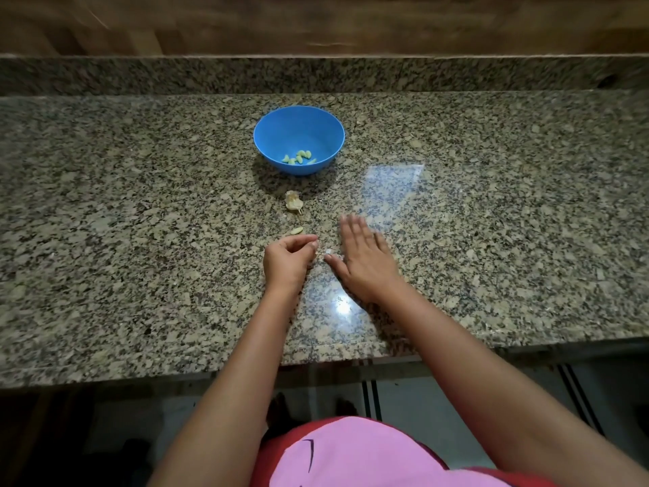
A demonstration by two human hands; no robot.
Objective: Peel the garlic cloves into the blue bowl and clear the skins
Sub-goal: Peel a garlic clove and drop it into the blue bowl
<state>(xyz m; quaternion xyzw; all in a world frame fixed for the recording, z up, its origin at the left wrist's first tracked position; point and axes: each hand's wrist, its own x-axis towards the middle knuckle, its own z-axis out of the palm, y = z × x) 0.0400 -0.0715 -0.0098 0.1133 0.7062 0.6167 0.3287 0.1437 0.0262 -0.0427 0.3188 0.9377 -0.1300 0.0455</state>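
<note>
The blue bowl [299, 130] stands on the granite counter and holds several peeled garlic cloves [299, 157]. In front of it lies a clump of garlic skins and root [293, 202]. A smaller skin piece [297, 230] lies just beyond my left hand. My left hand [288, 260] rests on the counter with its fingers curled; whether it holds anything is hidden. My right hand [363, 256] lies flat, fingers straight, palm down on the counter. A small white scrap [328, 252] sits between the two hands, by my right thumb.
The speckled granite counter [140, 223] runs the full width, with a raised granite backsplash [316, 73] and a wooden wall behind. Its front edge [316, 363] is close to my body. Floor tiles show below.
</note>
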